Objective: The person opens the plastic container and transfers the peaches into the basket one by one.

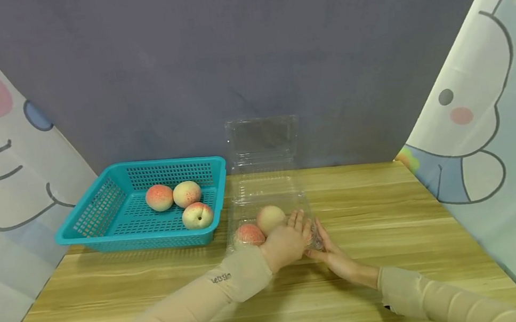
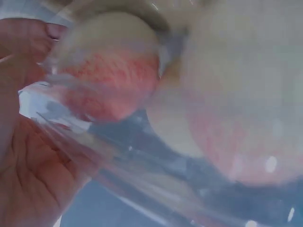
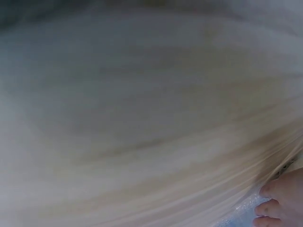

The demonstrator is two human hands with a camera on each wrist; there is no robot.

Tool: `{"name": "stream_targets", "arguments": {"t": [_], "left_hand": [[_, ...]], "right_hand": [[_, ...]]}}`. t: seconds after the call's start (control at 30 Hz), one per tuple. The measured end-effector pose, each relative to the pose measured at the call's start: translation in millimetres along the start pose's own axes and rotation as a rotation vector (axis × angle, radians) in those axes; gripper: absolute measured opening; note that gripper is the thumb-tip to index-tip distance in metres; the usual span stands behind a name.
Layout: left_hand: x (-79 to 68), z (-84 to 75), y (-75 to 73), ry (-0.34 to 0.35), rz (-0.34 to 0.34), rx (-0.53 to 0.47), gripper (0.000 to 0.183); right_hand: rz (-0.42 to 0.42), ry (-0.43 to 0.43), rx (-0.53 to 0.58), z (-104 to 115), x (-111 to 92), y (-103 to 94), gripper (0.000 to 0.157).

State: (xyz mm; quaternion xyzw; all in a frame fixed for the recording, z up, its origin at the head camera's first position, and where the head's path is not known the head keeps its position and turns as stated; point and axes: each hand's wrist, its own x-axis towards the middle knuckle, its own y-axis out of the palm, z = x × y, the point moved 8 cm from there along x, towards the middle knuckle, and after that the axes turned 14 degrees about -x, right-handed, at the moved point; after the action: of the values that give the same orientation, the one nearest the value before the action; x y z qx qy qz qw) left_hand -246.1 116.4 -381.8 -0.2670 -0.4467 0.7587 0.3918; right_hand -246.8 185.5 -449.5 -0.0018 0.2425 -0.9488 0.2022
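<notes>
A clear plastic clamshell box (image 1: 237, 212) lies on the wood-grain table with its lid raised at the back. Inside it are a red-blushed peach (image 1: 249, 235) and a pale peach (image 1: 271, 219). The left hand (image 1: 288, 240) reaches across the box's front, fingers extended over its right part, where a reddish peach (image 1: 309, 234) is mostly hidden beneath them. At the box's right front corner the right hand (image 1: 338, 259) grips the edge, thumb in front and fingers along the side. Through the plastic, the left wrist view shows a red peach (image 2: 111, 75) close up.
A turquoise basket (image 1: 142, 238) left of the box holds three peaches, one of them a pale peach (image 1: 198, 216) near its right front corner. Behind the table hangs a dark grey cloth (image 1: 244, 50). Cartoon-printed curtains (image 1: 475, 80) flank both sides.
</notes>
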Motion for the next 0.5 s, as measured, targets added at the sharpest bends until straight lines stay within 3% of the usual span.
{"name": "stream_targets", "arguments": {"t": [0.2, 0.5], "left_hand": [[1.5, -5.4, 2.2, 0.002, 0.002, 0.168, 0.067], [1.2, -6.5, 3.8, 0.006, -0.033, 0.22, 0.069]], "right_hand": [[0.029, -0.014, 0.003, -0.5, -1.3, 2.4, 0.087], [0.013, 0.009, 0.014, -2.0, -0.5, 2.2, 0.088]]}}
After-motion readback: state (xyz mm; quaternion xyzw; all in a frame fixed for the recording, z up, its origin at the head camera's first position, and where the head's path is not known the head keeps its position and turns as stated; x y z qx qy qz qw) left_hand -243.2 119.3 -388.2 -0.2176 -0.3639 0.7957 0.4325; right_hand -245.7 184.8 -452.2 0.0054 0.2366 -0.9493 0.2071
